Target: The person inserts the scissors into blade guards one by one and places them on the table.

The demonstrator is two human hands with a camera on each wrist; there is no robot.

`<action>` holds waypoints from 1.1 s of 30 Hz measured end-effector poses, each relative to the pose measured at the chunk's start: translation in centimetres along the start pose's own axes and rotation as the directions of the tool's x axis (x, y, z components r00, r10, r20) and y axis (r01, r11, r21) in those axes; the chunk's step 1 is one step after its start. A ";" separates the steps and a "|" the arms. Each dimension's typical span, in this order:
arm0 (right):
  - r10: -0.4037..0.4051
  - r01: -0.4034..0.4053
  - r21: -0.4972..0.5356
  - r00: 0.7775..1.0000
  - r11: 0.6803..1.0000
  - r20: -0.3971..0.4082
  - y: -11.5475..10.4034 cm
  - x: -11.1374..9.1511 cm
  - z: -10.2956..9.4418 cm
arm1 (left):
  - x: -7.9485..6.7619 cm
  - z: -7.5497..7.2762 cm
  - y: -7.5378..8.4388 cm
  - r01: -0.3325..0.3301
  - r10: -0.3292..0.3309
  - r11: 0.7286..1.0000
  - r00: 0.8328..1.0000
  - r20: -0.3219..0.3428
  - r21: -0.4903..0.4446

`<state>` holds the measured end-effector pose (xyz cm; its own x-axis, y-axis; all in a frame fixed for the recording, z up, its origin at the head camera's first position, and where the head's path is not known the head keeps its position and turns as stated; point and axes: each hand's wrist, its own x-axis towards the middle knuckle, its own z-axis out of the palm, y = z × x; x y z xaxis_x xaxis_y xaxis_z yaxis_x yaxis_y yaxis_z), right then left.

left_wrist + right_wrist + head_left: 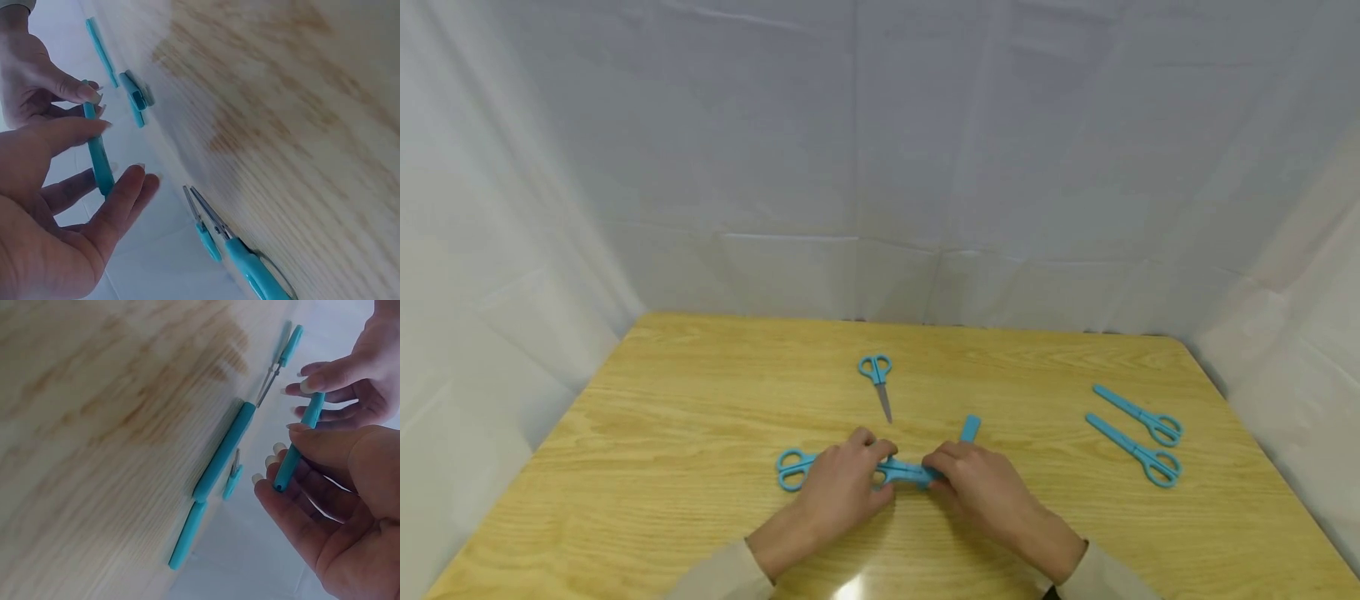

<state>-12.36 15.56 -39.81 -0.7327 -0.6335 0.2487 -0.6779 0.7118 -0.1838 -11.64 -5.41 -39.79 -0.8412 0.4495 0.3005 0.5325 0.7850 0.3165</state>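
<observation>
Held level just above the table is a pair of blue scissors (904,472), its handle end in my left hand (842,477). My right hand (988,487) pinches the other end, where a blue blade cover (292,464) shows and the blade is hidden. In the left wrist view the left thumb and fingers grip the scissors (100,159) along the handle. A second pair of scissors (793,469) lies partly hidden beneath the left hand. A loose blue cover (971,427) lies just beyond the right hand.
Farther back on the wooden table (700,375) lie scissors with a bare blade (876,372). At the right are two covered pairs, one rear (1138,414) and one nearer (1135,448). White sheeting (925,167) hangs behind and at both sides.
</observation>
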 end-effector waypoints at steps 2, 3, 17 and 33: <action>0.009 -0.009 0.017 1.000 1.000 0.000 0.1 -0.1 -0.1 | 0.1 -0.1 -0.2 -0.005 0.006 0.999 1.000 0.009 -0.038; 0.011 -0.011 0.023 1.000 1.000 -0.001 0.2 -0.2 -0.1 | 0.2 -0.1 -0.3 0.000 0.001 0.999 1.000 0.020 -0.053; -0.043 0.044 0.079 0.999 0.996 -0.010 0.7 -0.6 -0.8 | 2.2 -1.5 -4.2 0.238 -0.007 0.769 0.931 0.365 -0.593; -0.095 0.095 0.060 0.995 0.994 -0.005 1.2 -0.4 -1.1 | 3.3 -2.0 -5.5 0.430 0.125 0.536 0.811 0.571 -0.727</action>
<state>-12.79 17.00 -39.12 -0.6648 -0.6967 0.2697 -0.7468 0.6290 -0.2158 -17.18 -9.15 -38.73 -0.6692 0.7063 -0.2309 -0.0081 0.3039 0.9527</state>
